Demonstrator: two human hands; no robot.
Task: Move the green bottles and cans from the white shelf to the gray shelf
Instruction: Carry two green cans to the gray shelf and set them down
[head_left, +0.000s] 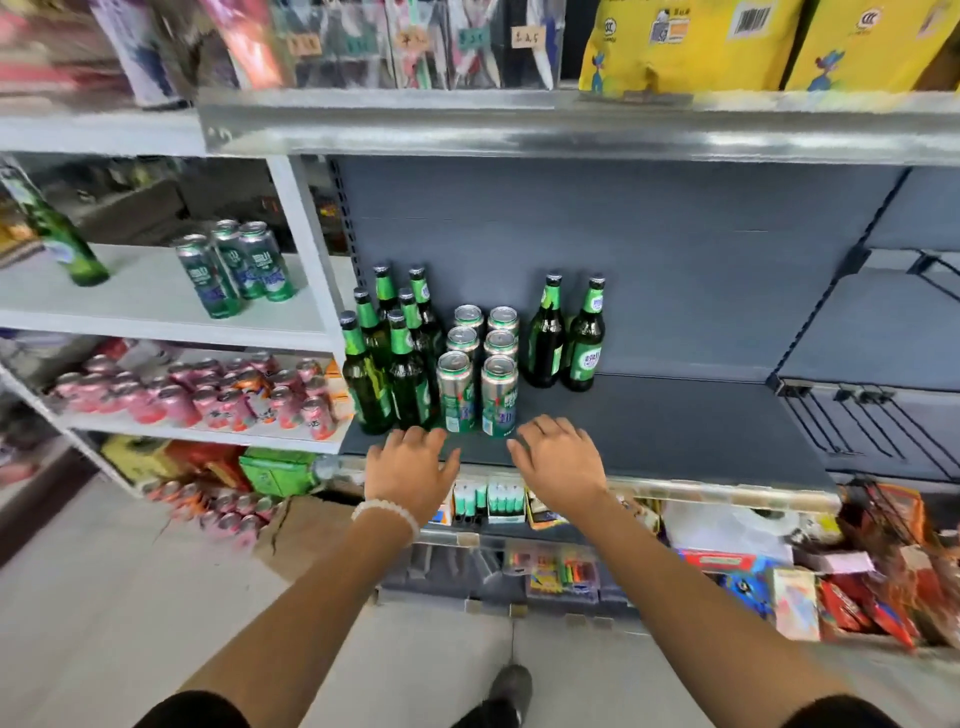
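Left hand and right hand, fingers loosely spread and holding nothing, hover just before the cans on the gray shelf.

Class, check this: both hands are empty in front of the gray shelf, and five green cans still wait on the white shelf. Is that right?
Not quite. The head view shows three green cans on the white shelf, not five. The left hand and right hand are indeed empty before the gray shelf.
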